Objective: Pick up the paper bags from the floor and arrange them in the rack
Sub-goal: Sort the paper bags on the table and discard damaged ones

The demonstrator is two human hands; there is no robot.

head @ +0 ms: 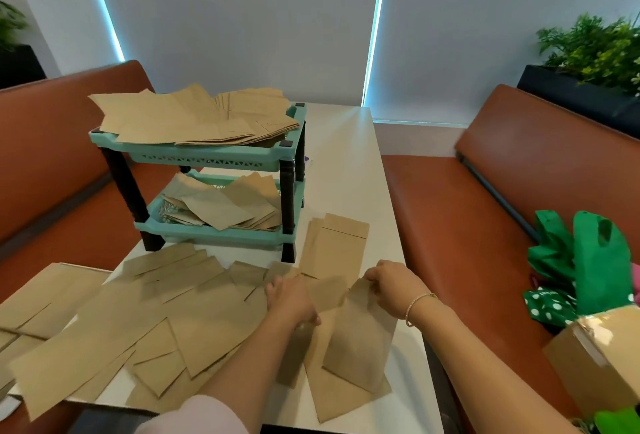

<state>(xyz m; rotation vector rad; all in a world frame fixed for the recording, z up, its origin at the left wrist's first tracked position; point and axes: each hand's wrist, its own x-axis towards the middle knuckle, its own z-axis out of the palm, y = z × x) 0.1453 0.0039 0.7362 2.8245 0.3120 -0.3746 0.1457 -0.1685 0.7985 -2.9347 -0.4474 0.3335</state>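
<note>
Many flat brown paper bags lie spread over the near part of a white table. A teal two-tier rack with dark legs stands behind them; bags are heaped on its top shelf and on its lower shelf. My right hand pinches the top edge of one bag lying over others near the table's right edge. My left hand rests with curled fingers on the bags beside it; whether it grips one is hidden.
Orange bench seats flank the table, one at left and one at right. Green fabric bags and a cardboard box sit on the right bench. A planter stands behind it. A short stack of bags lies right of the rack.
</note>
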